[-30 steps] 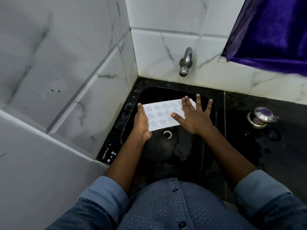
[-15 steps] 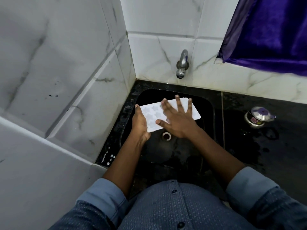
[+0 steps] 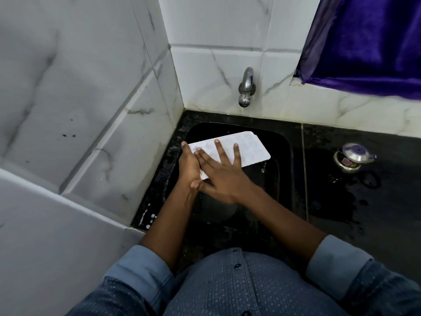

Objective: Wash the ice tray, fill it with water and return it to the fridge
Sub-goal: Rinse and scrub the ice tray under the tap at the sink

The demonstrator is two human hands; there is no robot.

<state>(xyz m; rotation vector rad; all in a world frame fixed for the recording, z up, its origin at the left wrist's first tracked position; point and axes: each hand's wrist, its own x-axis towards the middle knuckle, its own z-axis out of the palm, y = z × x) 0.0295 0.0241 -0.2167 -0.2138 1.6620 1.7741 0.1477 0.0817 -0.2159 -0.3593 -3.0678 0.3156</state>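
Sink (image 3: 286,156) | left hand (image 3: 188,166) seemingly grips ice tray (image 3: 249,145) | right hand (image 3: 224,179) atop

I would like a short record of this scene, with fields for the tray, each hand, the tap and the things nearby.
tray: white, held over the black sink, below the tap
left hand: grips the tray's left end
right hand: lies flat on the tray, fingers spread
tap: on the tiled wall; whether water runs cannot be told
counter: black, wet, with a small steel pot
cloth: purple, hangs at upper right
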